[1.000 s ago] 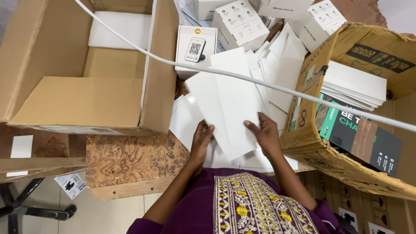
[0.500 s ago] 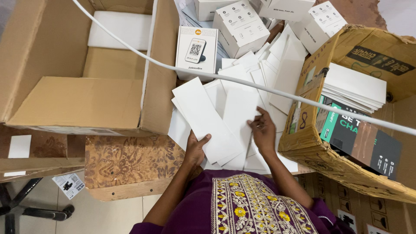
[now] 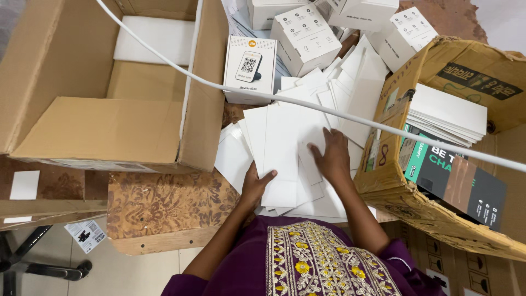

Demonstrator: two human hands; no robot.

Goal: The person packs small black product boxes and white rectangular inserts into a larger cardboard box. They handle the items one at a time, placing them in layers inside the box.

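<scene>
Two hands, both mine, work a loose spread of flat white card sheets (image 3: 285, 148) lying on the patterned desk (image 3: 159, 203), between the big open carton (image 3: 98, 126) on my left and the torn carton (image 3: 438, 219) on my right. My left hand (image 3: 255, 186) takes the near edge of the top sheet in a pinch grip, thumb over the sheet and fingers beneath it, so that grip is clamped on the sheet. My right hand (image 3: 331, 156) lies flat with fingers spread and pressed on the sheets beside it; it grasps nothing.

Risks, as I judge them:
- The sheets overlap unevenly and fan outward, so a pull with the left hand could drag lower sheets along and slide some off the near desk edge.
- A pinch at one edge only may bend or crease the sheet.
- The white cable (image 3: 350, 115) crosses just above the spread; a lifted sheet could catch on it.
- Small white boxes (image 3: 307, 35) stand crowded at the far edge, one printed box (image 3: 249, 68) touching the sheets; a push forward could shove or topple them.
</scene>
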